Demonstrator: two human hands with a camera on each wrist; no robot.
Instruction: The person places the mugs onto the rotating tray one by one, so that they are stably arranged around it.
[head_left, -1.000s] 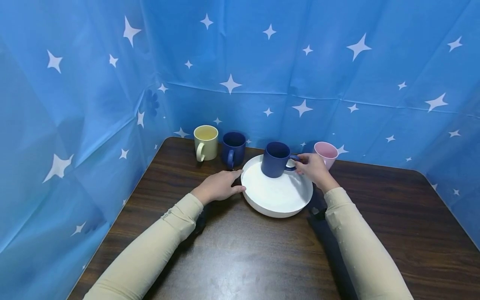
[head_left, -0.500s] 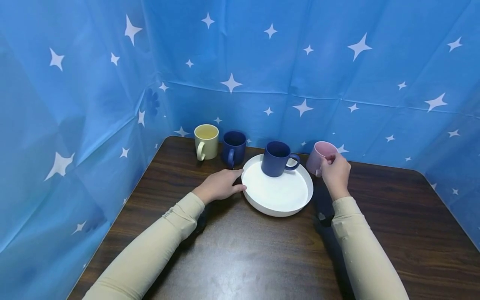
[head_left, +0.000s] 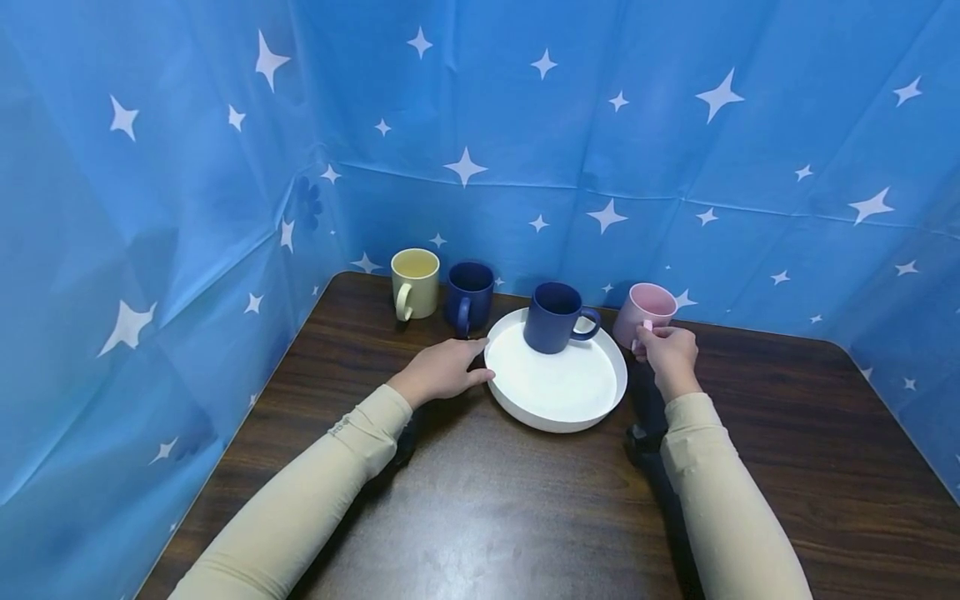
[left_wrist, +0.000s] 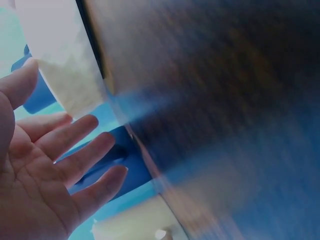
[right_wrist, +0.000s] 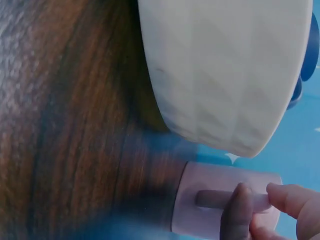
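Observation:
My right hand (head_left: 672,358) pinches the handle of a pink mug (head_left: 637,312) that stands upright on the table just right of a round white tray (head_left: 555,396). In the right wrist view, thumb and fingertips meet at the pink handle (right_wrist: 212,199). A dark blue mug (head_left: 550,325) stands upright toward the back of the tray, its handle facing right. On the opposite side, my left hand (head_left: 438,371) has its thumb and fingertips at the tray's left rim. The left wrist view shows those fingers (left_wrist: 82,160) spread and mostly straight beside the tray wall (left_wrist: 70,60).
Left of the tray, a yellow mug (head_left: 416,287) and a second dark blue mug (head_left: 470,293) stand side by side near the back edge of the dark wooden table (head_left: 480,517). A blue curtain with white stars (head_left: 525,125) hangs close behind and at the left.
My right hand has left the handle of the blue mug in the tray, moved right to the pink mug, and taken hold of its handle. The left hand stays at the rim.

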